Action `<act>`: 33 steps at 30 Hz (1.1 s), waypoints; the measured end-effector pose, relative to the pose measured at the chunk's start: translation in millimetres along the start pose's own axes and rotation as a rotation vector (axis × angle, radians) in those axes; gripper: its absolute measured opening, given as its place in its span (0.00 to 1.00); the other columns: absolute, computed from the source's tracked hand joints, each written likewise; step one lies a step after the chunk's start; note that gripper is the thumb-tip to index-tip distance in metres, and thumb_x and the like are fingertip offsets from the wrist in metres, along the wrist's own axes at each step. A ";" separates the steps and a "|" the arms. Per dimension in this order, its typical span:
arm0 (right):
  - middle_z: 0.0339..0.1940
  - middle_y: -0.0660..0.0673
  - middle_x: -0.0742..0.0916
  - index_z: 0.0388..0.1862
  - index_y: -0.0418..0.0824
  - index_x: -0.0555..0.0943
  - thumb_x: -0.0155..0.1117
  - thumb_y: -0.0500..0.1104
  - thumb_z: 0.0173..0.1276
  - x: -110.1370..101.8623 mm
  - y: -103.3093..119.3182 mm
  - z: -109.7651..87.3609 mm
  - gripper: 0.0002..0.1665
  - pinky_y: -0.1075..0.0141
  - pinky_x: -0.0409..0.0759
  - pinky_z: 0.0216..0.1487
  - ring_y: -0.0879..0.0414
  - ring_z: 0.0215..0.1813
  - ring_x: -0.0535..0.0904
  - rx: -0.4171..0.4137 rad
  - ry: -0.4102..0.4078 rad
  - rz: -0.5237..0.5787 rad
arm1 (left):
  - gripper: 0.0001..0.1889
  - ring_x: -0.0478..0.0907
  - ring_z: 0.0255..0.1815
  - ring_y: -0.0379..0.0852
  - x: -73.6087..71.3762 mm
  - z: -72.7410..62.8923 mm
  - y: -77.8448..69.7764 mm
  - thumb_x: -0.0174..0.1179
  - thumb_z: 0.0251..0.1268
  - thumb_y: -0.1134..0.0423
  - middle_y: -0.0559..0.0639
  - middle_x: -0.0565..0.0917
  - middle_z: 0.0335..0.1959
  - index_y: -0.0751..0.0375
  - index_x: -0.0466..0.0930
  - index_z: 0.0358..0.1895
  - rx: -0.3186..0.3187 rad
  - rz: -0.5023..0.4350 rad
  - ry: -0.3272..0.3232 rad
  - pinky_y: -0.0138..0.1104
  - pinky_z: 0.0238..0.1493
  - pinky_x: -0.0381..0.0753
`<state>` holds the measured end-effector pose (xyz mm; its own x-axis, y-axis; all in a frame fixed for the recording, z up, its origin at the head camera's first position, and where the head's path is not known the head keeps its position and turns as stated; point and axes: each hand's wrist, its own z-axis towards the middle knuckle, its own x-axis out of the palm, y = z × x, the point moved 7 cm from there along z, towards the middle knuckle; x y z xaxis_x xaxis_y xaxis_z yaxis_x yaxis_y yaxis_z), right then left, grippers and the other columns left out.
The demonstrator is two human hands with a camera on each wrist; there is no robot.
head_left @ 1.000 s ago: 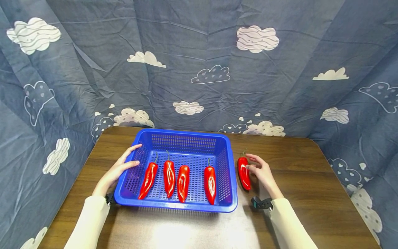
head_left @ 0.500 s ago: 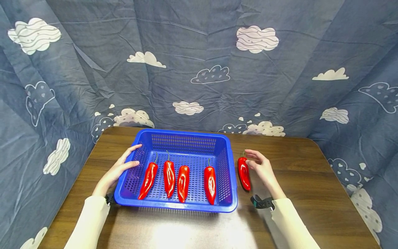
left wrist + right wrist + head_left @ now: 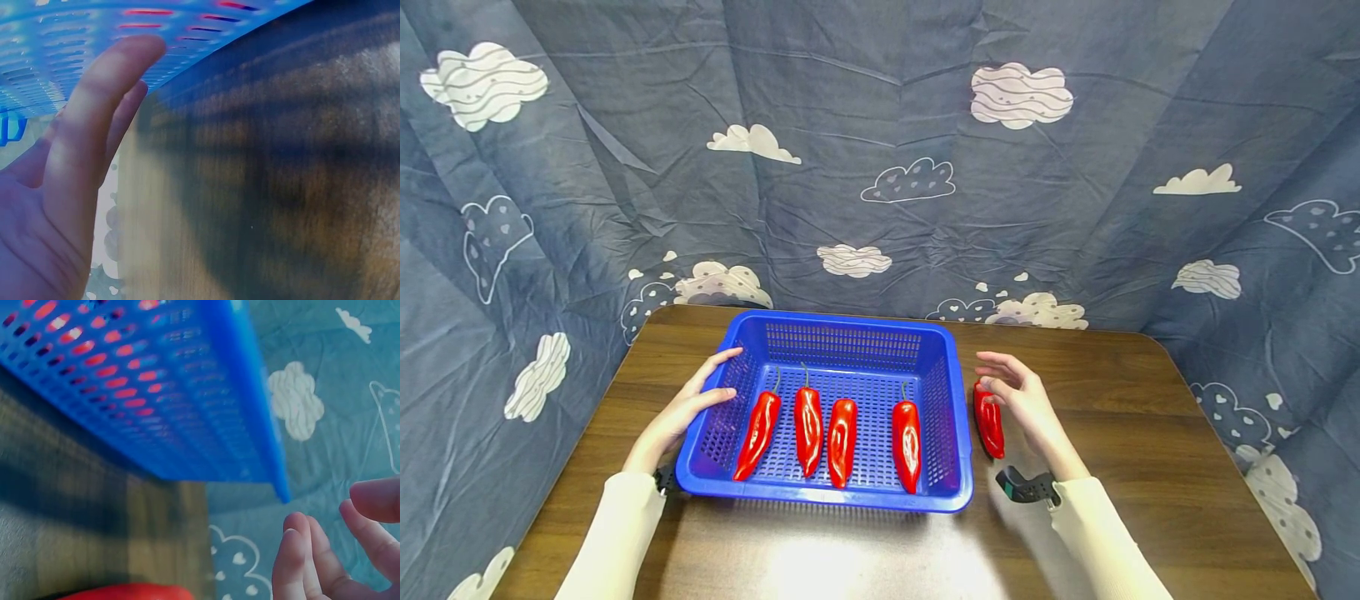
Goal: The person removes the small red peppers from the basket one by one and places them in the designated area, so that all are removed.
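A blue slotted plastic basket (image 3: 820,497) stands on the table with several red peppers inside, one of them (image 3: 906,446) lying apart at the right. My left hand (image 3: 681,408) is at the basket's left rim, fingers and thumb fairly straight; whether it bears on the rim I cannot tell. Outside the right wall lies another red pepper (image 3: 989,425), its stem end hidden behind my right hand (image 3: 1018,396). That hand hovers over it, fingers loosely bent, thumb apart. In the right wrist view the fingers (image 3: 291,553) hold nothing, and the pepper (image 3: 134,592) shows at the bottom edge.
The wooden table (image 3: 1112,408) extends to the right of the basket. Behind it hangs a dark blue curtain (image 3: 850,208) printed with clouds. A black band (image 3: 1028,485) sits at my right wrist.
My right hand has shifted slightly up and left, from beside the outside pepper to over its stem end. That pepper, the basket and my left hand keep their places.
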<state>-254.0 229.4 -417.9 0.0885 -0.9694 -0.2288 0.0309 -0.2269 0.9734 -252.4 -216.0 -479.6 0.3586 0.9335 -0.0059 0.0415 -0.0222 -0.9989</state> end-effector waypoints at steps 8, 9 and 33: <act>0.53 0.27 0.78 0.62 0.25 0.68 0.51 0.30 0.70 10.9 14.1 -1.0 0.22 0.59 0.80 0.45 0.60 0.40 0.82 -0.031 0.045 0.005 | 0.32 0.64 0.60 0.65 0.6 -0.2 0.3 0.49 0.70 0.67 0.66 0.51 0.71 0.50 0.49 0.75 -0.007 -0.004 -0.002 0.46 0.48 0.77; 0.53 0.26 0.78 0.62 0.25 0.68 0.51 0.30 0.70 12.3 15.7 -1.3 0.22 0.60 0.80 0.45 0.59 0.40 0.82 -0.034 0.050 0.007 | 0.32 0.64 0.60 0.65 0.8 -0.2 0.4 0.49 0.70 0.67 0.66 0.51 0.71 0.50 0.49 0.75 -0.009 -0.006 -0.001 0.46 0.48 0.77; 0.51 0.30 0.78 0.64 0.29 0.67 0.51 0.34 0.71 63.8 40.4 -3.3 0.23 0.49 0.79 0.47 0.46 0.46 0.81 -0.015 0.250 -0.011 | 0.32 0.63 0.60 0.64 0.7 -0.1 1.7 0.49 0.70 0.66 0.65 0.51 0.71 0.48 0.50 0.75 -0.024 -0.030 -0.002 0.46 0.49 0.76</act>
<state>-243.8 158.7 -393.2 0.3313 -0.9134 -0.2363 0.0475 -0.2340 0.9711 -251.9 -215.4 -481.3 0.3551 0.9345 0.0243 0.0750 -0.0026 -0.9972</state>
